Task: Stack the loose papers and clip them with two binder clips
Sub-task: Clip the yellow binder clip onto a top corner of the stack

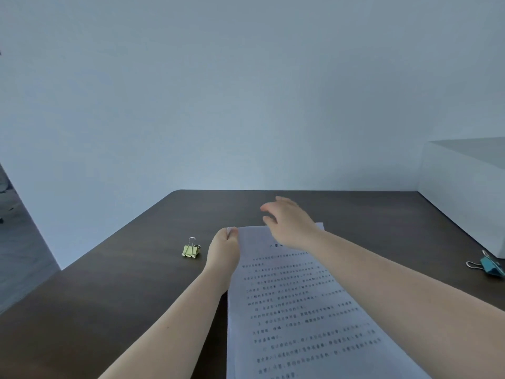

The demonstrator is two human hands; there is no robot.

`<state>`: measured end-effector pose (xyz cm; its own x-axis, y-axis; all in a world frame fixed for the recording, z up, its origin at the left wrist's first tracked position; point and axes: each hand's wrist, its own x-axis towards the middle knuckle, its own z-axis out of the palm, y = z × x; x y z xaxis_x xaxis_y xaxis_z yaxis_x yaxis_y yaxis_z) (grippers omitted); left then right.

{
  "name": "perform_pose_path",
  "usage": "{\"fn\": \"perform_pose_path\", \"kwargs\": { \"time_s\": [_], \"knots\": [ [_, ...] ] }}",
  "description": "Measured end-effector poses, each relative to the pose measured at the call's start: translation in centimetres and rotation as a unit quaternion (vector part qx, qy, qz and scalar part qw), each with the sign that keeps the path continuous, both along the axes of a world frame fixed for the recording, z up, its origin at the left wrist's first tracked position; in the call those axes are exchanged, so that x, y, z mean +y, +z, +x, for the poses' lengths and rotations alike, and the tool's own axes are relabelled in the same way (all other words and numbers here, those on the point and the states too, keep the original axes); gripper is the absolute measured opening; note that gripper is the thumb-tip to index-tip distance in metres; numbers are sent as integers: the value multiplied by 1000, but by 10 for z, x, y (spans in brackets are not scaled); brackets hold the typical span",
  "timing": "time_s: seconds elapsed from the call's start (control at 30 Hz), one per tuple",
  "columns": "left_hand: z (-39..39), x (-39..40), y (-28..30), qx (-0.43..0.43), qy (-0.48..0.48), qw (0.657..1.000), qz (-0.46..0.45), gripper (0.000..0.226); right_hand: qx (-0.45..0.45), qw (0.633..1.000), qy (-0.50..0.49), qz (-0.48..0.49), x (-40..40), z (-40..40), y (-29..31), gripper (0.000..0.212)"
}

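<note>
text: printed lines are showing on top sheet of papers [295, 310] | legibility: characters are blurring, none can be read | heading: short line near the sheet's top is partly hiding under right hand [292, 225], unreadable | other labels, brands, numbers, signs: none are reading anywhere else

dark wooden table [114, 296], pale blue-grey wall [218, 91], white box [464, 192] at table's right edge
</note>
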<state>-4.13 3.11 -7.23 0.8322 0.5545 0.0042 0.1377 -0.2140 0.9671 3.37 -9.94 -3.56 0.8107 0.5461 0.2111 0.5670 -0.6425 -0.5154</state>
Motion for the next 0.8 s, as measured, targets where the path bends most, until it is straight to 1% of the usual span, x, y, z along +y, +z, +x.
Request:
{"fn": "perform_pose_path", "kwargs": {
  "time_s": [0.07, 0.17, 0.27, 0.33, 0.4, 0.47, 0.5, 0.53, 0.6, 0.63, 0.67, 0.7, 0.73, 0.8],
  "knots": [
    [0, 0, 0, -23, -5, 1000, -4, 32, 28, 999, 4, -28, 10, 6, -4, 34],
    [5, 5, -4, -53, 22, 998, -13, 34, 67, 997, 20, -31, 18, 11, -12, 38],
    [12, 6, -10, -48, 34, 998, 20, 36, 67, 996, 27, -54, 19, 8, -22, 39],
    [15, 6, -12, -41, 31, 998, 28, 37, 83, 995, 29, -48, 17, 9, -26, 36],
    [17, 4, -11, -35, 39, 997, 60, 39, 107, 993, 30, -28, 13, 12, -28, 35],
    [17, 5, -6, -34, 56, 991, 120, 39, 103, 994, 26, -23, 11, 13, -28, 33],
    [17, 9, -1, -27, 69, 982, 176, 38, 94, 995, 25, -23, 11, 13, -29, 32],
    [17, 15, 3, -3, 80, 962, 261, 35, 85, 996, 23, -22, 10, 14, -29, 31],
    [17, 33, 12, 84, 92, 889, 440, 26, 72, 997, 21, -22, 7, 15, -29, 29],
    [17, 42, 14, 138, 92, 853, 494, 27, 70, 997, 21, -20, 6, 16, -28, 27],
    [16, 49, 16, 189, 90, 828, 519, 32, 67, 997, 21, -19, 5, 16, -28, 25],
    [16, 55, 17, 231, 89, 814, 525, 35, 64, 997, 22, -20, 5, 16, -27, 24],
    [15, 60, 16, 258, 90, 807, 523, 37, 62, 998, 22, -21, 4, 15, -26, 23],
    [13, 66, 13, 291, 87, 807, 506, 41, 52, 998, 23, -23, 4, 13, -25, 23]
  ]
}}
